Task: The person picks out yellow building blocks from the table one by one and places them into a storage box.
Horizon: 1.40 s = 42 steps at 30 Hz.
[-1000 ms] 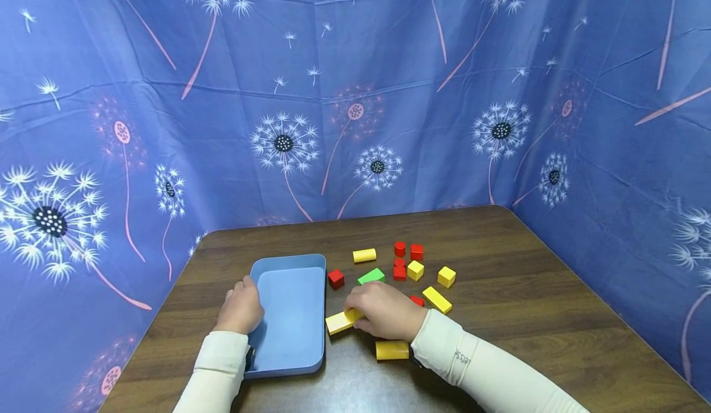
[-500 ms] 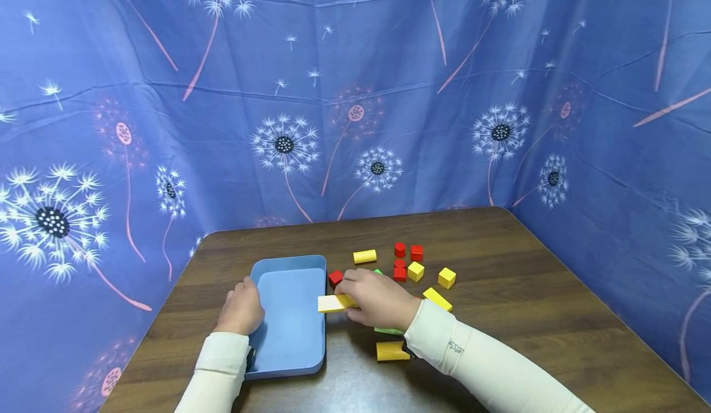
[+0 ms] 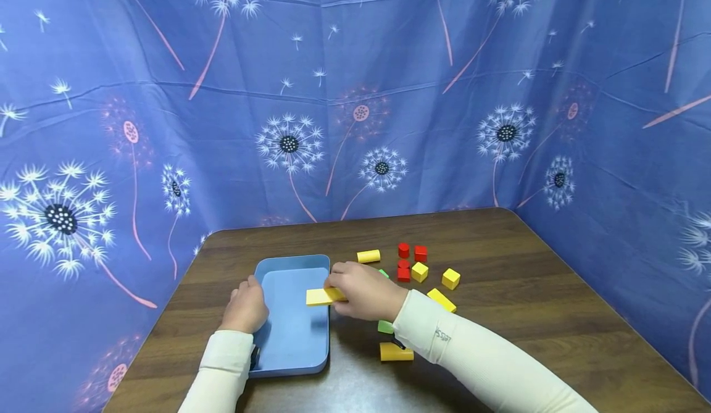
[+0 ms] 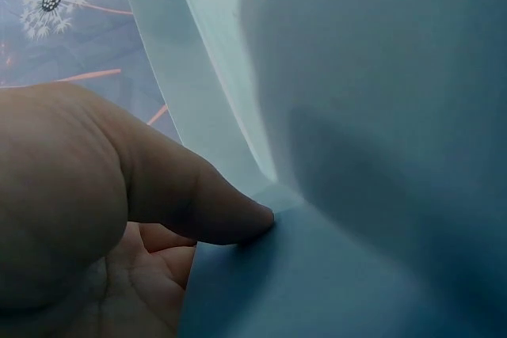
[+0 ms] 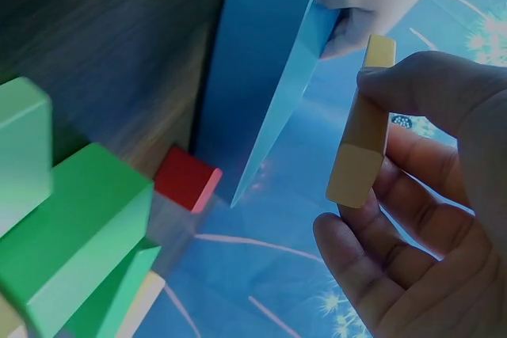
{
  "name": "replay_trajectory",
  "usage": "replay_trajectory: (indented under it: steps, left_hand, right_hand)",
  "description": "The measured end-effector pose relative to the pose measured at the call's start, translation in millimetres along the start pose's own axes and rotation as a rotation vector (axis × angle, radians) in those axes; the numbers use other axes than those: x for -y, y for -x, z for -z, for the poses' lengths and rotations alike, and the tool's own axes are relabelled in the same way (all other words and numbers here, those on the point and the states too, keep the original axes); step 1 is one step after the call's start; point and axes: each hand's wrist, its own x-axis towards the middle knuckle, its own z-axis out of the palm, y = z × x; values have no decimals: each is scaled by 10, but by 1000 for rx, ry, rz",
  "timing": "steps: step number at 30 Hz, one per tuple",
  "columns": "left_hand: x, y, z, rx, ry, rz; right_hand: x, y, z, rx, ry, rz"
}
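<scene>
My left hand (image 3: 244, 307) grips the left wall of a blue plastic tray (image 3: 291, 342). In the left wrist view, its thumb (image 4: 230, 215) presses the inner face of the wall, with fingers curled behind it. My right hand (image 3: 366, 289) pinches a flat yellow rectangular block (image 3: 319, 297) between thumb and fingers. The block's far end reaches over the tray's right rim, above its floor. In the right wrist view, the block (image 5: 366, 128) is raised clear of the tabletop, and a red cube (image 5: 188, 180) stands by the tray's outer wall.
Green blocks (image 5: 87, 227) lie under and beside my right forearm. A yellow half-round block (image 3: 397, 352) is near the front. Behind are a yellow cylinder (image 3: 368, 256), red pieces (image 3: 421, 253), yellow cubes (image 3: 451, 278) and a yellow bar (image 3: 441, 300). Patterned blue cloth hangs around the wooden table (image 3: 528, 314).
My right hand has lifted the yellow block from the table and carried it up and left over the tray's right rim. The left hand has kept its hold on the tray.
</scene>
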Motion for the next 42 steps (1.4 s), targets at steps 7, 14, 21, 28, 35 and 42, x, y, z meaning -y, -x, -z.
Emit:
replay_trajectory:
  steps: [7,14,21,28,35,42]
  left_hand:
    - [-3,-12,-21,-4,-7,4]
    - [-25,-32,-30,-12,-8,16]
    - [-47,-19,-43,-14,-6,25]
    - [-30,-34,-95,-19,12,12]
    - [-8,-18,-72,-8,15,33]
    - [-15,-8,-22,-20,0,23]
  right_hand:
    - [73,-120,-28,4,-14,17]
    - [153,-208,-75,41,-27,-8]
    - [194,-251,-118,55,-23,11]
    - [241,-273,-148,50,-14,25]
    - [280,-318,-215,64,-9,27]
    - [312,-365,-258,81,1,37]
